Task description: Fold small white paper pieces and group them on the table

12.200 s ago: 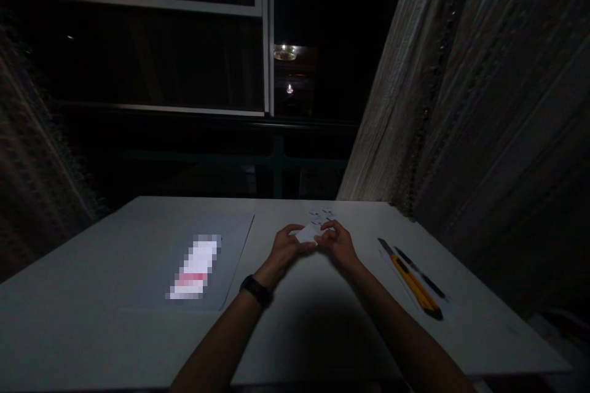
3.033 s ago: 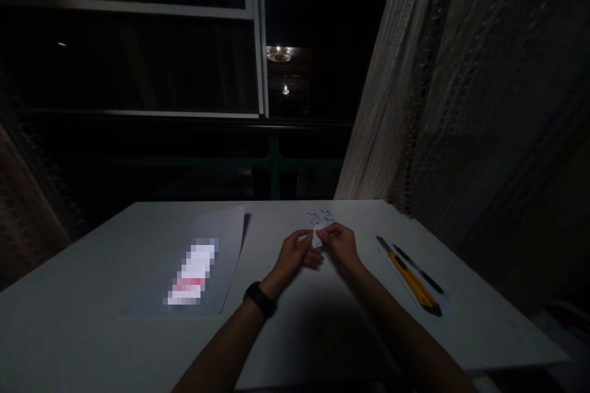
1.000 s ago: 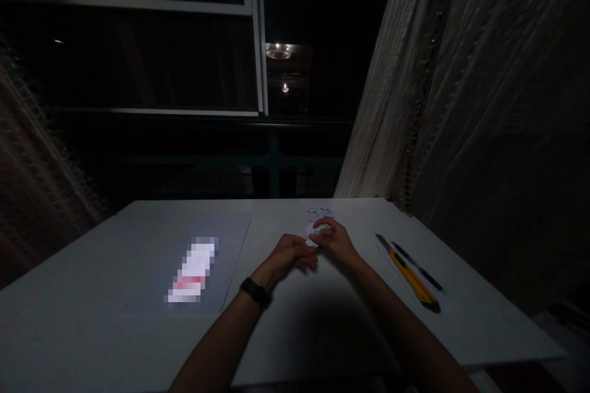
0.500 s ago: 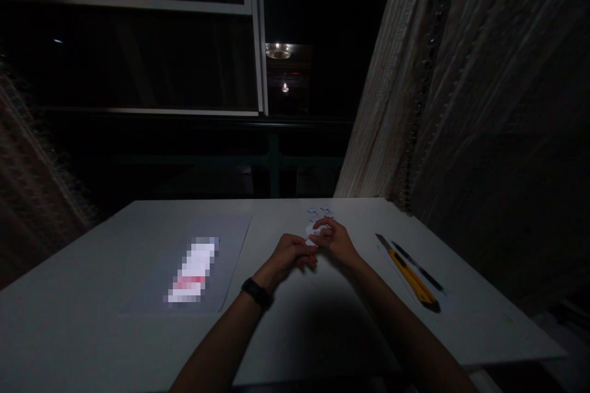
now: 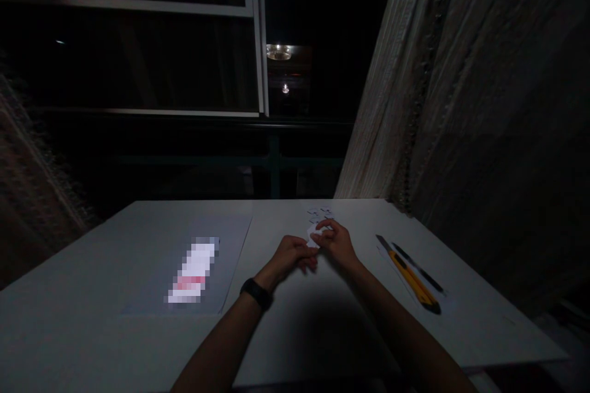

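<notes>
Both my hands meet over the middle of a white table (image 5: 92, 331) in dim light. My right hand (image 5: 338, 242) pinches a small white paper piece (image 5: 313, 232) between thumb and fingers. My left hand (image 5: 289, 255), with a dark watch on its wrist, is curled just left of it, fingertips at the paper's lower edge. Just beyond the hands lie a few small white paper pieces (image 5: 320, 213) with dark marks.
A yellow utility knife (image 5: 410, 279) and a dark pen (image 5: 417, 267) lie on the right of the table. A large sheet with a blurred-out patch (image 5: 193, 264) lies to the left. A curtain (image 5: 461, 104) hangs at right, and a dark window (image 5: 138, 55) is behind.
The paper piece has gone from a flat square held by both hands to a smaller folded shape in my right fingers. In the last second the hands barely moved.
</notes>
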`<state>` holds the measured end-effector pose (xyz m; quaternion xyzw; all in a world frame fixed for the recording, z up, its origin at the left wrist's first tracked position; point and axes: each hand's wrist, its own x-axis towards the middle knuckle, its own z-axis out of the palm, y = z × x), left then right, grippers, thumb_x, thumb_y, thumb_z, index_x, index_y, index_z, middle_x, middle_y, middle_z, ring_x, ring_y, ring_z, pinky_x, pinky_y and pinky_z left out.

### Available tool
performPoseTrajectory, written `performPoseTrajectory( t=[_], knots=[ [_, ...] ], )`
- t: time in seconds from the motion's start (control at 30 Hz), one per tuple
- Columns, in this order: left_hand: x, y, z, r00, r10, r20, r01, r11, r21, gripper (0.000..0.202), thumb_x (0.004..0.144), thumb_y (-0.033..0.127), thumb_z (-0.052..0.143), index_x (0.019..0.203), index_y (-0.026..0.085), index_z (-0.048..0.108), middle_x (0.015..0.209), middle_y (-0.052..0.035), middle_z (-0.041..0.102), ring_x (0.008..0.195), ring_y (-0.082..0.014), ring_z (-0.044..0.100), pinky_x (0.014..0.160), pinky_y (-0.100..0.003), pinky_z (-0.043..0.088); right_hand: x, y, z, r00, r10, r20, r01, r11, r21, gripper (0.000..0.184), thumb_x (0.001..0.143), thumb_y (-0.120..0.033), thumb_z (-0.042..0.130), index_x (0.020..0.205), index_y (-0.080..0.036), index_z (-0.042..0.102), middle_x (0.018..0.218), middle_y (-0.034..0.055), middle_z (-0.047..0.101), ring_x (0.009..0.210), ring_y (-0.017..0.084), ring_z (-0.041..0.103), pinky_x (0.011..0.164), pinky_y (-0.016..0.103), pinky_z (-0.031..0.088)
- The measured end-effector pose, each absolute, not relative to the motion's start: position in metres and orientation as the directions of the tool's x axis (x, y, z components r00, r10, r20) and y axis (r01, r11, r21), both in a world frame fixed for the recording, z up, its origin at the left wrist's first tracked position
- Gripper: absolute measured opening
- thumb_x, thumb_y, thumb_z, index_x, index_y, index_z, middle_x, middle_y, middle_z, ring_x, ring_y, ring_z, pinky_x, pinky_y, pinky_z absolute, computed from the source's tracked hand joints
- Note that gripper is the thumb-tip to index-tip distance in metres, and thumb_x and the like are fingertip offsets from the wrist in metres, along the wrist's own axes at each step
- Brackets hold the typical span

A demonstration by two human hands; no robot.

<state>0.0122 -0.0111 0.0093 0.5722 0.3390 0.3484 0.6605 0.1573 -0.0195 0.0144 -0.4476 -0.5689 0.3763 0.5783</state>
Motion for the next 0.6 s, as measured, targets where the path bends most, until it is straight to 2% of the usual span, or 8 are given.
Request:
performPoseTrajectory(
  t=[0.23,0.6],
  knots=[
    [0.0129,-0.0139,0.0112,0.552,0.834,0.004,-0.118,0.073,0.99,0.026,0.06,0.03,0.07,0.055,0.006,0.059,0.049,-0.0081,0.062,0.038,-0.0127,0.054,0.034,-0.02,0.036,0.1579,-0.0235,0.0158,0.075,0.955,0.287,-0.031,0.29,-0.957,0.034,0.056,-0.036,0.07,0.076,-0.019,0.049,0.043,-0.0068,0.054,0.038,0.01,0.047,0.042,0.021,0.034],
    [0.0121,-0.012,0.0098,0.566,0.824,0.011,-0.096,0.053,0.994,0.029,0.061,0.034,0.069,0.059,0.006,0.061,0.05,-0.0089,0.062,0.038,-0.0127,0.054,0.037,-0.021,0.038,0.1562,-0.0237,0.0169,0.1,0.953,0.286,-0.038,0.291,-0.956,0.033,0.06,-0.041,0.067,0.076,-0.021,0.046,0.041,-0.0073,0.052,0.037,0.011,0.046,0.04,0.021,0.033]
  ],
)
